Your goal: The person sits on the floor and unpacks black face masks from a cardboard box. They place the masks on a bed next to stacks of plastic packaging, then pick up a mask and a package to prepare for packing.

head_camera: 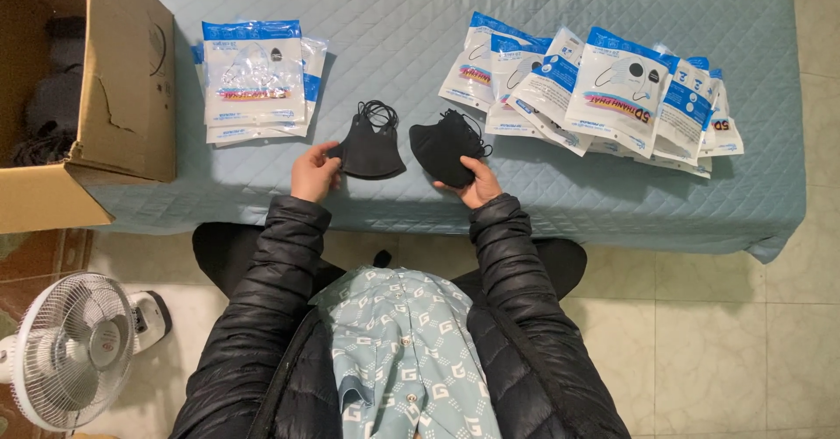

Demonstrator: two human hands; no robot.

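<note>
Seen from above, we look down on a person in a black puffer jacket seated at a bed covered in a pale blue quilted sheet (pixel 542 185), each of the two hands gripping a black face mask. The left hand (pixel 314 173), just left of centre frame, pinches the edge of a black mask (pixel 371 146) that lies flat on the sheet with its ear loops bunched at its top. The right hand (pixel 478 182), just right of centre, closes its fingers around the lower edge of a second black mask (pixel 444 149), which looks like a small stack folded together, loops trailing to the right. The two masks sit near each other, apart by a narrow strip of sheet.

In the upper left of the frame we see a neat stack of blue-and-white mask packets (pixel 254 80); across the upper right, a looser, overlapping spread of the same kind of packets (pixel 604 89) fans out towards the bed's edge. An open cardboard box (pixel 122 80) stands at the far left, dark items inside it. At the lower left, on the tiled floor (pixel 726 343), stands a white electric fan (pixel 74 347). A light blue patterned garment (pixel 407 351) shows under the open jacket at the bottom of the frame
</note>
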